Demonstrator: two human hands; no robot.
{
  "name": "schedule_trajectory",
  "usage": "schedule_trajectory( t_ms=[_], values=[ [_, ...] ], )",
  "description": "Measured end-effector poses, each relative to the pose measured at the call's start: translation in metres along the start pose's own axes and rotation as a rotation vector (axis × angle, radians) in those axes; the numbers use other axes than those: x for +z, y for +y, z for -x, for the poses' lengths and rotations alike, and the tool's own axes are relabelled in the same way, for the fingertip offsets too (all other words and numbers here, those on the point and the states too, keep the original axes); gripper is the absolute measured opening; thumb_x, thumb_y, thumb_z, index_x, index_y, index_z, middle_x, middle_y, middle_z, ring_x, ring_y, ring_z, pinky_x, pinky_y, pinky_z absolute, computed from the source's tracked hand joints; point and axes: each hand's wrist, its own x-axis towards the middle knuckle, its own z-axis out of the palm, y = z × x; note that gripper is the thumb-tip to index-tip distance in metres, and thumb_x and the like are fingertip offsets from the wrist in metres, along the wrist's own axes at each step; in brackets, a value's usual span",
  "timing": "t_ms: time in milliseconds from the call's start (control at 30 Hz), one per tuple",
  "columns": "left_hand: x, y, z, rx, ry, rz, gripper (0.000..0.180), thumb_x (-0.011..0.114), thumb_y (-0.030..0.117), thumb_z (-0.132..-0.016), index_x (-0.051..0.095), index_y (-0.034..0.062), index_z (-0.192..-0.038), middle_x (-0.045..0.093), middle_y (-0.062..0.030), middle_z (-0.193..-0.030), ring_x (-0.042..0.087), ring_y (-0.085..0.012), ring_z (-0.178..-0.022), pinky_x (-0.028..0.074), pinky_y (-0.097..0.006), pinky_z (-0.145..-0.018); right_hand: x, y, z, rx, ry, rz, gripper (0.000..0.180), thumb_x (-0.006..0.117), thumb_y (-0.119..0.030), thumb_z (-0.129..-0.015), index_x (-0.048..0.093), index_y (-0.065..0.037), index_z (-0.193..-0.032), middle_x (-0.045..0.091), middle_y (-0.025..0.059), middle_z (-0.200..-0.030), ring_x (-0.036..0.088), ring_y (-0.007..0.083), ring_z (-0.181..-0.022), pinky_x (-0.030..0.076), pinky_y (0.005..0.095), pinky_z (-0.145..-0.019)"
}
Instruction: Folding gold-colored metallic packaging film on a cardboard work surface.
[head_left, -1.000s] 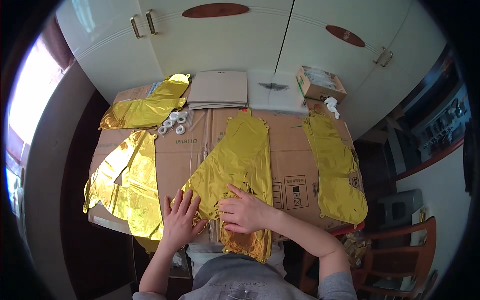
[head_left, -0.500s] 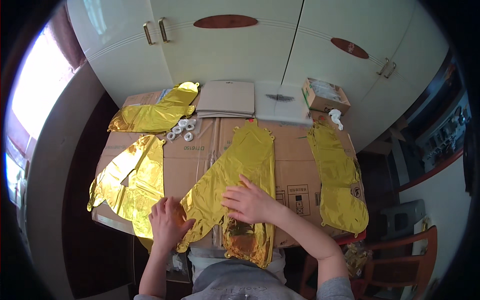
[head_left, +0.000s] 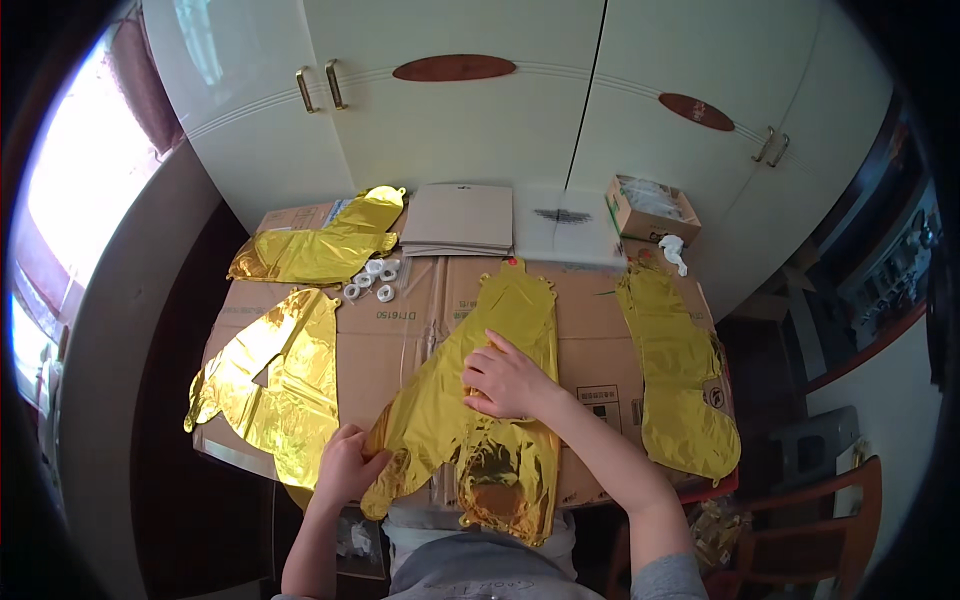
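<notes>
On the cardboard (head_left: 385, 350), near middle: one gold foil piece (head_left: 510, 300) under two hands

The gold foil piece lies crinkled, its near end at the cardboard's near edge. The left hand (head_left: 347, 467) is at its near left edge, fingers curled, thumb toward the foil. The right hand (head_left: 508, 376) rests on its middle, fingers bent and close together. Whether either pinches foil, I cannot tell. The right forearm (head_left: 605, 445) hides part of its right edge.

Three more foils surround it: the near-left foil (head_left: 310, 360), far-left foil (head_left: 325, 250) and right foil (head_left: 675, 370). At least five white rolls (head_left: 352, 291) cluster at far left, overlapping. Along the far side: one stack of boards (head_left: 458, 217), one smudged pale sheet (head_left: 568, 250), one open box (head_left: 654, 222), one crumpled white tissue (head_left: 673, 254).
</notes>
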Motion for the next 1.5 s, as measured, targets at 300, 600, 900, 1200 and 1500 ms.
schedule_trajectory(
  t_ms=[300, 600, 900, 1200, 1500],
  values=[
    [-0.001, 0.04, 0.008, 0.125, 0.076, 0.271, 0.018, 0.07, 0.014, -0.078, 0.068, -0.0024, -0.085, 0.06, -0.016, -0.086, 0.06, -0.0331, -0.084, 0.049, -0.04, -0.075, 0.006, 0.008, 0.005, 0.056, 0.108, 0.021, 0.027, 0.063, -0.038, -0.088, 0.061, -0.012, -0.096, 0.057, 0.0041, -0.099, 0.055, 0.0215, -0.11, 0.025, 0.0509, -0.116],
    [-0.001, 0.042, 0.018, 0.101, 0.079, 0.369, 0.018, 0.071, 0.01, -0.077, 0.066, -0.0045, -0.087, 0.06, -0.0158, -0.089, 0.06, -0.0317, -0.084, 0.05, -0.039, -0.075, 0.001, 0.015, 0.002, 0.084, 0.131, 0.062, 0.022, 0.066, -0.033, -0.087, 0.062, -0.013, -0.093, 0.057, 0.0047, -0.1, 0.056, 0.0236, -0.109, 0.029, 0.0521, -0.114],
    [0.005, 0.086, 0.015, 0.467, 0.063, 0.35, 0.022, 0.073, 0.01, -0.075, 0.063, -0.0021, -0.09, 0.059, -0.0143, -0.099, 0.059, -0.0325, -0.091, 0.049, -0.04, -0.077, -0.011, 0.012, 0.015, 0.319, 0.339, -0.225, 0.024, 0.063, -0.027, -0.091, 0.059, -0.007, -0.103, 0.061, 0.0086, -0.102, 0.059, 0.0252, -0.104, 0.044, 0.0426, -0.097],
    [0.075, 0.144, -0.008, 0.677, -0.056, 0.066, 0.02, 0.068, 0.024, -0.08, 0.066, 0.0069, -0.09, 0.06, -0.0061, -0.097, 0.057, -0.0259, -0.091, 0.044, -0.038, -0.075, -0.048, -0.016, 0.049, 0.754, -0.071, -0.823, 0.036, 0.067, -0.019, -0.091, 0.046, -0.002, -0.114, 0.064, 0.0054, -0.078, 0.06, 0.0131, -0.071, 0.049, 0.0296, -0.066],
    [0.059, 0.111, -0.057, 0.652, 0.102, -0.078, 0.038, 0.071, 0.033, -0.083, 0.063, 0.0064, -0.109, 0.058, -0.0123, -0.119, 0.055, -0.0302, -0.113, 0.042, -0.046, -0.095, -0.016, -0.019, 0.07, 0.516, 0.234, -0.247, 0.022, 0.062, -0.013, -0.083, 0.052, -0.01, -0.102, 0.066, 0.0056, -0.078, 0.065, 0.0261, -0.075, 0.052, 0.04, -0.063]
  ],
)
